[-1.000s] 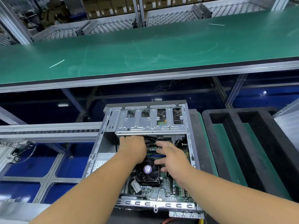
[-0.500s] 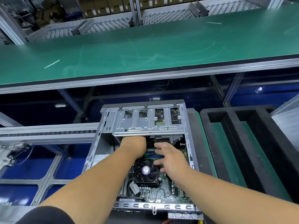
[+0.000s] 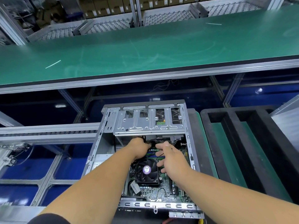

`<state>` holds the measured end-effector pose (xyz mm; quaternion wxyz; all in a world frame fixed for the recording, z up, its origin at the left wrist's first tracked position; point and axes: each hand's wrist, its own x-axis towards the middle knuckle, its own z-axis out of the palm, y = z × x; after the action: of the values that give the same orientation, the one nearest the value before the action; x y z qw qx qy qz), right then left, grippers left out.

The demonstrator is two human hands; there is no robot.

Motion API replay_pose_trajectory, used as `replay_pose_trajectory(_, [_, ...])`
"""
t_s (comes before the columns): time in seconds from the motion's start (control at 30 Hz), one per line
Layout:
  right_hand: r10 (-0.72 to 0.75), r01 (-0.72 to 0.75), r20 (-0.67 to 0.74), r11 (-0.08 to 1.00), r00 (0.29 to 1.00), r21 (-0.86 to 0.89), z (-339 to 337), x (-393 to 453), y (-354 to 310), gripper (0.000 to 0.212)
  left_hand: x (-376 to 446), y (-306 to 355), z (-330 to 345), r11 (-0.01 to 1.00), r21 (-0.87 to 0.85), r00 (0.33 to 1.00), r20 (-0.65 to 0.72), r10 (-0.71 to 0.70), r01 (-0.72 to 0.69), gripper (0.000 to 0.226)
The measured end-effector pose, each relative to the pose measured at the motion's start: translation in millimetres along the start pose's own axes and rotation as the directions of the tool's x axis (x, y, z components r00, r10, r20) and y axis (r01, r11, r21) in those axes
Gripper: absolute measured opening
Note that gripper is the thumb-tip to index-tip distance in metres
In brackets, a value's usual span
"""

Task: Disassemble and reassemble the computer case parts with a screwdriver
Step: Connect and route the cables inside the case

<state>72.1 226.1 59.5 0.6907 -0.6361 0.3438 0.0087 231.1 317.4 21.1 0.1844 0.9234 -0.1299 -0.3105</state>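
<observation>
The open computer case (image 3: 188, 143) lies on its side at bottom centre, motherboard facing up. Its silver drive cage (image 3: 137, 125) spans the far end, and a black CPU fan (image 3: 146, 173) sits in the middle. My left hand (image 3: 139, 147) is just below the cage edge, fingers curled down round black cables (image 3: 149, 141) there; the fingertips are hidden. My right hand (image 3: 172, 157) hovers beside it over the memory slots (image 3: 152, 153), fingers spread and loose, holding nothing. No screwdriver is in view.
A black foam tray (image 3: 229, 151) with green-floored slots lies right of the case. A green conveyor belt (image 3: 145, 50) runs across above. A roller rail (image 3: 48, 131) extends to the left, with blue panels below. Boxes fill the racks at the back.
My left hand has drawn back from under the drive cage, so its knuckles show. The right hand stays over the memory slots, fingers a little more spread.
</observation>
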Motion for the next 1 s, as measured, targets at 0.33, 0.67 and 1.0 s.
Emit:
replay_pose_trajectory(0.33, [0.02, -0.02, -0.005, 0.999, 1.0, 0.024, -0.1, 2.1, 0.3, 0.044, 1.8, 5.5, -6.6, 0.997, 0.076, 1.0, 0.024, 0.001, -0.002, 0.037])
replay_pose_trajectory(0.67, [0.029, -0.028, -0.022, 0.998, 0.999, 0.052, 0.4, 2.3, -0.3, 0.043, 5.2, 5.1, -2.8, 0.999, 0.037, 0.999, 0.032, -0.028, 0.026, 0.036])
replay_pose_trajectory(1.0, [0.051, -0.049, -0.016, 0.995, 0.999, 0.086, -1.9, 3.7, -1.9, 0.044, 4.9, 9.3, -4.5, 0.996, 0.082, 0.994, 0.101, -0.036, 0.027, 0.037])
